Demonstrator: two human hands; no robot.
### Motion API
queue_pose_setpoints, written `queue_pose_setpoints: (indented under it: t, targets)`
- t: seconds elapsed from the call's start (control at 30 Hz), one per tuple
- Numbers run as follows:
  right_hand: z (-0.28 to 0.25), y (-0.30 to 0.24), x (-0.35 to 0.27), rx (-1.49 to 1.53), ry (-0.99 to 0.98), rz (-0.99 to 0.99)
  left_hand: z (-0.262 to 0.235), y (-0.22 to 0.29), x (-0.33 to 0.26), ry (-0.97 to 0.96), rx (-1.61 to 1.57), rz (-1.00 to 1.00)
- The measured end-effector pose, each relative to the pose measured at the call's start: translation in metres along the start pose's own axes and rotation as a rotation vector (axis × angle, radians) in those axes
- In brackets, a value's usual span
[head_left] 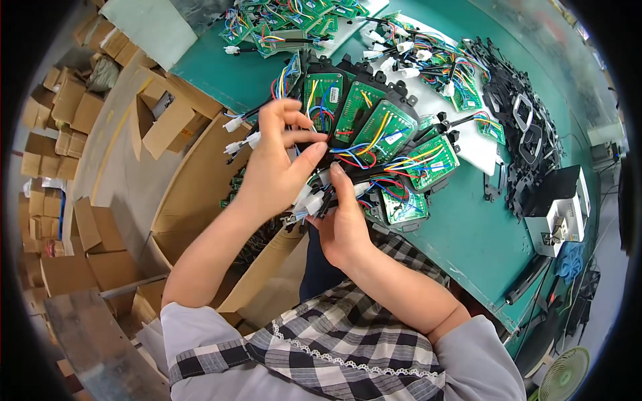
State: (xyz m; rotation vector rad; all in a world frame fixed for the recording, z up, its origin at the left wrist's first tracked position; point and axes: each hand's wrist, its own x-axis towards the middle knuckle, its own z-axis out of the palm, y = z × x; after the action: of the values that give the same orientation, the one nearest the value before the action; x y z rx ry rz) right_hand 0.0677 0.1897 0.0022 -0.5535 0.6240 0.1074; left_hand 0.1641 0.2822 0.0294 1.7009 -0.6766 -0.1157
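While your two hands meet near the middle of the view, they work on a fan of green circuit boards [374,134] set in black frames, each trailing coloured wires. Your left hand [277,164] is partly closed: its thumb and forefinger pinch the gathered wire bundle [334,175], and its other fingers curl loosely above, with white plug connectors [242,134] sticking out at about nine o'clock of it. Your right hand [344,224] sits just below at five o'clock of the left, fingers closed around the lower end of the same bundle, where more white plugs [309,202] show. The boards spread from twelve to three o'clock of your hands, over the near edge of the green surface [468,234]. At twelve o'clock, farther back, lie more wired boards [287,23]; at two o'clock a heap of black plastic frames [518,110] lies on the surface, and at three o'clock stands a small black and white device [562,210]. At seven o'clock an open cardboard box [194,194] sits under your left forearm, with stacked cartons [57,113] at nine o'clock.
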Motion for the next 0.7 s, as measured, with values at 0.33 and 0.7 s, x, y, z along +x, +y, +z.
queue_pose_setpoints:
  t: [0.33,0.7]
  targets:
    - [0.001,0.008,0.005,-0.066,0.112,-0.005,-0.033,-0.043,0.031,0.237,0.509,0.15]
    - [0.008,0.013,0.005,-0.088,-0.014,-0.078,-0.064,-0.075,0.04,-0.065,0.728,-0.349]
